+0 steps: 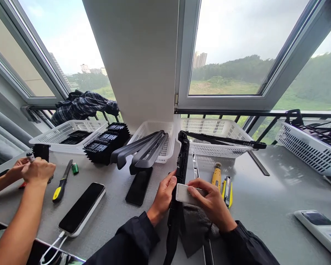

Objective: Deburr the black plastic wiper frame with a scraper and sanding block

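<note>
My left hand (162,195) grips a long black plastic trim strip (182,156) that stands lengthwise in front of me. In my right hand (213,202) is a light grey rectangular block (185,194), pinched between thumb and fingers, with its end against the strip. Its exact kind is not clear. Under my right hand lies a dark grey cloth (191,239). A yellow-handled tool (216,176) and a yellow utility knife (227,191) lie just beyond that hand. A black phone (139,187) rests left of the strip.
At the left, another person's hands (38,169) work on a small black part. White baskets (154,127) line the window side, some holding trim pieces (146,151). Nearby are a charging phone (82,209), a yellow-black knife (62,184) and a white device (320,232).
</note>
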Demonstrator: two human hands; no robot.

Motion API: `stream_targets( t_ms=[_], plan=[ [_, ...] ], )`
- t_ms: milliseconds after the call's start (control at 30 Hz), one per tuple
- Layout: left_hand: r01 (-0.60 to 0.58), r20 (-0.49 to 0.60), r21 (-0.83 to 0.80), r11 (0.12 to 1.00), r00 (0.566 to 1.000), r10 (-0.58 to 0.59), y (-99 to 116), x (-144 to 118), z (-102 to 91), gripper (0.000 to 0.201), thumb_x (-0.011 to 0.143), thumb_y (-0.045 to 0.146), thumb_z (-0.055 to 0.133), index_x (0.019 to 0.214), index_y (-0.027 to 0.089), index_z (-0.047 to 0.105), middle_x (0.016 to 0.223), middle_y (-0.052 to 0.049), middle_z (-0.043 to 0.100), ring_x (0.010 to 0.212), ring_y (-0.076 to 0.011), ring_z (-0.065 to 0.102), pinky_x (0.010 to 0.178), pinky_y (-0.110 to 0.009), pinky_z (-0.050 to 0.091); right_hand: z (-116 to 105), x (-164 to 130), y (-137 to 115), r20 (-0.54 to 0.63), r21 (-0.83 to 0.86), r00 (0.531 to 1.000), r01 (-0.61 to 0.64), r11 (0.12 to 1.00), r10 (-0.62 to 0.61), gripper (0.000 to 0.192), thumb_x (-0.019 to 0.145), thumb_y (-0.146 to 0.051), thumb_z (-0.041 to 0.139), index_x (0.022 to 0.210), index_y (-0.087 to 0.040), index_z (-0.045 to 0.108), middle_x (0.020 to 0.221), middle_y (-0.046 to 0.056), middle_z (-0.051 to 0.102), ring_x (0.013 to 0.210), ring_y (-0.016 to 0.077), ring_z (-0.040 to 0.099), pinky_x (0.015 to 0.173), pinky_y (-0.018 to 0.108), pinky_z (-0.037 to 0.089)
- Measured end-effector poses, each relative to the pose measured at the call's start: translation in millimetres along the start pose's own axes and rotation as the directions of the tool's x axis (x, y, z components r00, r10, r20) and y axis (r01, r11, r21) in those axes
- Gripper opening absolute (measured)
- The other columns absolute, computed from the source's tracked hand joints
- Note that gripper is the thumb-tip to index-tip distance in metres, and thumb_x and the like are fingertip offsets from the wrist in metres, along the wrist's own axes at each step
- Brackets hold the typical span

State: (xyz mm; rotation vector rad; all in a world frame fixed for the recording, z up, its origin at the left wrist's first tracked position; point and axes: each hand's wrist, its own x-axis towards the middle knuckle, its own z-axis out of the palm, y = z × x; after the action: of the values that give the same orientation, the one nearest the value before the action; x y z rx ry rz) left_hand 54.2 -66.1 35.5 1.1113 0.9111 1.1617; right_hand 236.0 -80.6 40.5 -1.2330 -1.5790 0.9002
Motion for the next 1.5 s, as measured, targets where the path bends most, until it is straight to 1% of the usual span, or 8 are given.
stream_targets(
  t_ms=[100,233,367,600,733,900,1167,1500],
  plan=[
    [0.024,0.007,-0.001,1.000,1.000,-0.024,-0.4,-0.7,0.6,0.070,0.094,0.068,0.067,0.140,0.015,0.073,0.118,-0.012,0.079,0.102,-0.0263,0.069,0.091,-0.033,0.053,0.7,1.6,2.7,-0.085,0.005,0.996,-0.005,1.000,0.006,0.035,0.092,-0.054,0.067,0.083,-0.021,0.075,0.077,0.004,0.074,0.071,0.0211,0.066,0.064,0.029,0.049],
    [0.093,-0.066,-0.074,0.993,0.993,-0.098,-4.5,-1.2,-0.1,0.078,0.088,0.074,0.070,0.139,0.015,0.073,0.110,-0.012,0.080,0.092,-0.0247,0.069,0.083,-0.032,0.052,10.5,-2.4,3.4,-0.025,0.006,0.999,0.024,1.000,-0.024,0.035,0.094,-0.050,0.065,0.077,-0.021,0.072,0.072,0.003,0.072,0.066,0.0193,0.064,0.061,0.028,0.048],
    [0.119,-0.078,-0.142,0.983,0.988,-0.131,-6.3,-2.6,2.3,0.080,0.086,0.076,0.072,0.139,0.016,0.073,0.113,-0.012,0.080,0.095,-0.0258,0.070,0.084,-0.033,0.052,11.1,-4.0,2.4,-0.014,-0.007,0.999,0.042,0.999,-0.042,0.031,0.095,-0.047,0.065,0.078,-0.022,0.072,0.073,0.002,0.072,0.067,0.0190,0.064,0.063,0.028,0.047],
    [0.087,0.032,-0.076,0.993,0.996,-0.085,-9.4,-9.2,10.9,0.074,0.093,0.071,0.066,0.142,0.016,0.070,0.125,-0.012,0.078,0.110,-0.0273,0.068,0.097,-0.035,0.050,0.0,2.1,9.9,-0.186,0.039,0.983,0.011,0.999,-0.003,0.045,0.096,-0.061,0.064,0.075,-0.022,0.067,0.066,0.001,0.062,0.060,0.0171,0.052,0.055,0.028,0.039],
    [0.069,0.002,-0.014,0.998,0.998,-0.069,-9.8,-10.9,11.3,0.075,0.094,0.075,0.062,0.140,0.017,0.072,0.130,-0.014,0.076,0.118,-0.0297,0.066,0.106,-0.038,0.048,5.5,3.1,10.4,-0.185,0.062,0.982,-0.022,0.998,0.033,0.051,0.096,-0.069,0.062,0.077,-0.021,0.066,0.066,0.001,0.060,0.060,0.0162,0.049,0.054,0.028,0.038],
    [0.060,0.079,-0.058,0.997,0.995,-0.056,-4.9,-9.5,10.6,0.067,0.098,0.065,0.063,0.144,0.017,0.070,0.133,-0.014,0.076,0.120,-0.0305,0.068,0.107,-0.039,0.048,-2.1,4.6,11.2,-0.147,0.036,0.989,-0.007,0.999,0.012,0.053,0.094,-0.070,0.064,0.076,-0.021,0.069,0.067,0.001,0.062,0.061,0.0164,0.051,0.054,0.028,0.038],
    [0.060,0.036,-0.033,0.998,0.998,-0.059,-5.6,-8.8,8.1,0.069,0.096,0.067,0.065,0.144,0.018,0.071,0.136,-0.014,0.076,0.120,-0.0311,0.069,0.106,-0.039,0.051,-1.6,5.7,11.1,-0.129,0.012,0.992,0.012,1.000,-0.011,0.052,0.095,-0.068,0.063,0.074,-0.021,0.068,0.067,0.001,0.062,0.061,0.0164,0.051,0.055,0.028,0.039],
    [0.010,0.078,-0.051,0.999,0.997,-0.006,-5.0,-3.2,6.8,0.064,0.098,0.061,0.067,0.145,0.019,0.070,0.143,-0.014,0.072,0.131,-0.0327,0.064,0.116,-0.041,0.045,-11.5,11.3,16.9,-0.181,0.050,0.983,-0.010,0.999,0.019,0.052,0.093,-0.068,0.067,0.069,-0.021,0.064,0.064,-0.001,0.055,0.061,0.0152,0.046,0.054,0.027,0.035]
  ],
)
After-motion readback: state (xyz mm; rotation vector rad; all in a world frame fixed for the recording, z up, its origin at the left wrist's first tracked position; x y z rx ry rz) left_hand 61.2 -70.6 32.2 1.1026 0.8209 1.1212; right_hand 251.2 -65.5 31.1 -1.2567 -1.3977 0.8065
